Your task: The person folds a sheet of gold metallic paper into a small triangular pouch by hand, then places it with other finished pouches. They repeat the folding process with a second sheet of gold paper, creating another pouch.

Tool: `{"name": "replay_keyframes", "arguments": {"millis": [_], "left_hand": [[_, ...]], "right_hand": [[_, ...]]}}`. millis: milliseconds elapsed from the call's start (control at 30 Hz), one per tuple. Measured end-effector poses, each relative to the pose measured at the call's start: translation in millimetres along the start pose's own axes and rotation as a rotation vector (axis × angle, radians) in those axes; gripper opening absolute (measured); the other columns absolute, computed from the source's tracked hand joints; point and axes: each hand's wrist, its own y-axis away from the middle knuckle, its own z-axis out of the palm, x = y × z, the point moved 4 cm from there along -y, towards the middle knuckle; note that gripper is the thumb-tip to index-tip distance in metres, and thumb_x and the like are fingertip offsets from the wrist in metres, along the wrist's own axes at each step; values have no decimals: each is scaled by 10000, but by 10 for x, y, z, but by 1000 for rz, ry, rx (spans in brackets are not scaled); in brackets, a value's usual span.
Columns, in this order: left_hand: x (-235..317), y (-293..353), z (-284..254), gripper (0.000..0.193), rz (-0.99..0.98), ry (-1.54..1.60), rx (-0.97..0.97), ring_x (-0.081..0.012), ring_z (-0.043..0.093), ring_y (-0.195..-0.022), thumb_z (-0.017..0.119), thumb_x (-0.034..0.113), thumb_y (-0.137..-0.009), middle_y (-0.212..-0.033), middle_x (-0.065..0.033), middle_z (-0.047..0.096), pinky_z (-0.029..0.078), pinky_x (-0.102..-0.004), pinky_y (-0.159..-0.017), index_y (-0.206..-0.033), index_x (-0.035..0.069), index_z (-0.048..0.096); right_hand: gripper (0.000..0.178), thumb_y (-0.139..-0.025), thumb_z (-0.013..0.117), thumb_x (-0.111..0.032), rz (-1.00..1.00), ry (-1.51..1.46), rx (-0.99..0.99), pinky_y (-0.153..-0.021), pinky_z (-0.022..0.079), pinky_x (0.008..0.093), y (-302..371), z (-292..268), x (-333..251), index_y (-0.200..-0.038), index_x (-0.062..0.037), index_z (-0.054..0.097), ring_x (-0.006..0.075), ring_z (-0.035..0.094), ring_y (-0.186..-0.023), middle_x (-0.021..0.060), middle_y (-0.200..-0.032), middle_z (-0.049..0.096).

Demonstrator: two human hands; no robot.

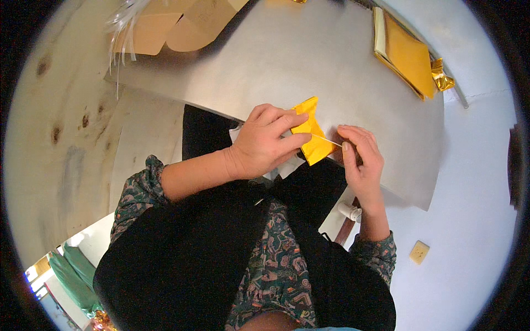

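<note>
My left hand (pixel 265 137) grips a shiny yellow foil piece (pixel 313 151) from its left side, thumb and fingers pressed on it. The foil is pinched in at the middle and flares towards both ends, somewhat like a bow. From its middle a thin white string (pixel 327 140) runs to the right, drawn straight. Its far end sits between the thumb and fingers of my right hand (pixel 361 157). Both hands are above the near edge of a grey metal-like tabletop (pixel 265 60), over my lap. Whether the string goes round the foil is hidden by my left fingers.
A stack of golden foil sheets (pixel 408 55) lies at the far right, with a finished-looking gold bow (pixel 441 76) beside it. An open cardboard box (pixel 171 27) and clear plastic strips (pixel 122 33) are at the far left. Wooden board (pixel 72 143) stretches along the left; a wall socket (pixel 419 252) is at right.
</note>
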Motion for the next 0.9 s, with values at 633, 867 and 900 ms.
{"name": "replay_keyframes", "arguments": {"millis": [633, 867, 900], "left_hand": [[-638, -1030, -302, 227, -711, 1655, 344, -147, 693, -972, 690, 232, -995, -1095, -28, 687, 608, -292, -800, -1158, 91, 619], [-939, -1355, -191, 211, -735, 1428, 184, -110, 691, -856, 696, 293, -985, -1011, 8, 702, 575, -265, -701, -1112, 133, 645], [-981, -1394, -170, 219, -724, 1398, 157, -103, 685, -847, 699, 302, -982, -1002, 14, 699, 562, -253, -683, -1110, 132, 646]], "right_hand": [[360, -1071, 525, -169, 216, -760, 93, -846, 537, 300, -926, -239, 199, -1398, -19, 544, 168, 678, -1000, 134, -1243, 664], [388, -998, 605, -46, -20, -582, 171, -863, 537, 290, -1253, -345, 454, -1384, -46, 565, 148, 667, -998, 98, -1232, 652], [387, -984, 620, -29, -43, -606, 162, -869, 536, 288, -1274, -336, 503, -1368, -49, 581, 146, 663, -1001, 91, -1232, 651]]}}
